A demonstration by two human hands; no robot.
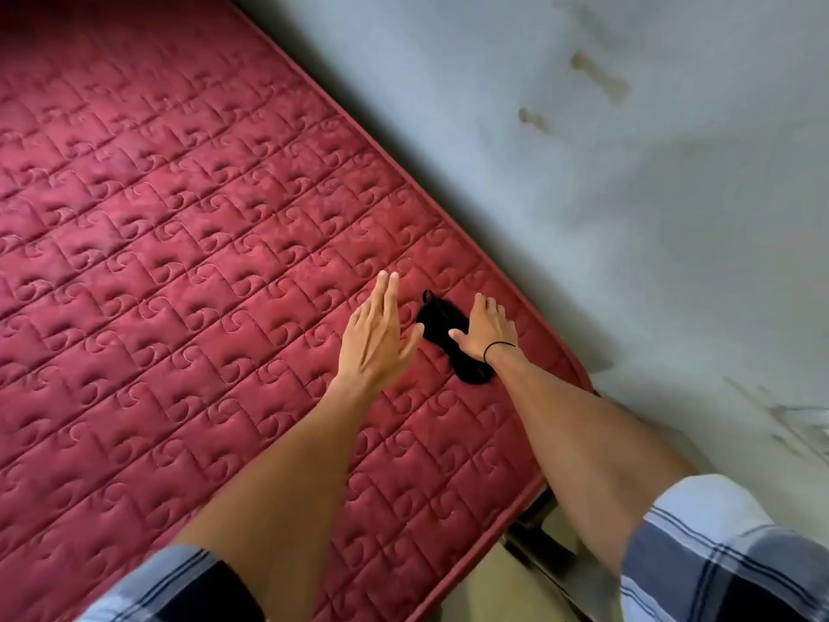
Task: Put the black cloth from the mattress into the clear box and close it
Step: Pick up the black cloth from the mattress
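A small black cloth lies crumpled on the red quilted mattress, close to its right edge by the wall. My right hand rests palm down on top of the cloth, fingers spread, covering its middle; cloth shows on both sides of the hand. My left hand hovers just left of the cloth, fingers straight and together, thumb out toward it, holding nothing. The clear box is not in view.
A stained grey wall runs along the mattress's right edge. At the lower right the mattress corner ends above a metal bed frame and a strip of pale floor.
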